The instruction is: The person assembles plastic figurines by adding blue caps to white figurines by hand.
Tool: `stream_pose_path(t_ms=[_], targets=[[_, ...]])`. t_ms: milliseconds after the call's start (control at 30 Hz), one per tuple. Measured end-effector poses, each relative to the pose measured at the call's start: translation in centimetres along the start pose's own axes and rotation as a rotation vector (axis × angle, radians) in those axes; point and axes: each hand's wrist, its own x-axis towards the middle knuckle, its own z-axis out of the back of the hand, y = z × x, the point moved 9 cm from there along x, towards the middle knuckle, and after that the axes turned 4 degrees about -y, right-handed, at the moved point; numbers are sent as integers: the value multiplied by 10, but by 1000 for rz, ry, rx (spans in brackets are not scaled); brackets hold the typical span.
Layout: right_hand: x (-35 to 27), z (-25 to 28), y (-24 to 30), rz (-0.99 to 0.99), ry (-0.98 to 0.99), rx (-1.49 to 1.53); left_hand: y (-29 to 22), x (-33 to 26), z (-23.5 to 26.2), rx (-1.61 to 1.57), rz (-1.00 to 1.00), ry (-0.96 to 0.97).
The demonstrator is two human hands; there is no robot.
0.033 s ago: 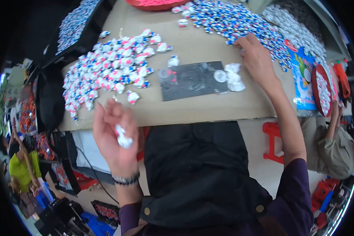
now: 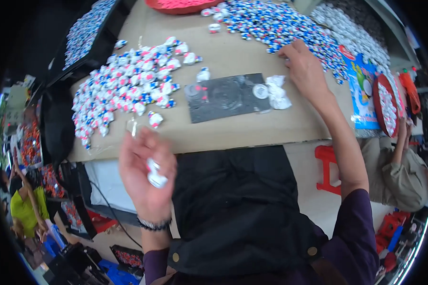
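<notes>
Small white wrapped piece (image 2: 156,175) pinched in left hand (image 2: 145,178), raised near table edge (image 2: 223,137). Right hand (image 2: 305,66) stretched out, fingers curled into blue-white pile (image 2: 280,23). Advised: single piece picked, pinch kept firm, finished heap (image 2: 128,85) left undisturbed.

Even, bright light falls on the tabletop (image 2: 233,128) without harsh shadows; the left hand (image 2: 145,178) looks motion-blurred, and fisheye edges bend and darken.
</notes>
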Motion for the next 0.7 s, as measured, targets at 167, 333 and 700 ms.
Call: stream_pose_path(t_ms=[167,333,700], targets=[[-3,-6,-1,-29,105,40,119,-34,30,35,563,-217],[-2,-4,-4,-3,164,-43,169,-40,61,109,714,-265],[-38,0,-4,-776,253,1248,156,-26,9,394,567,10]])
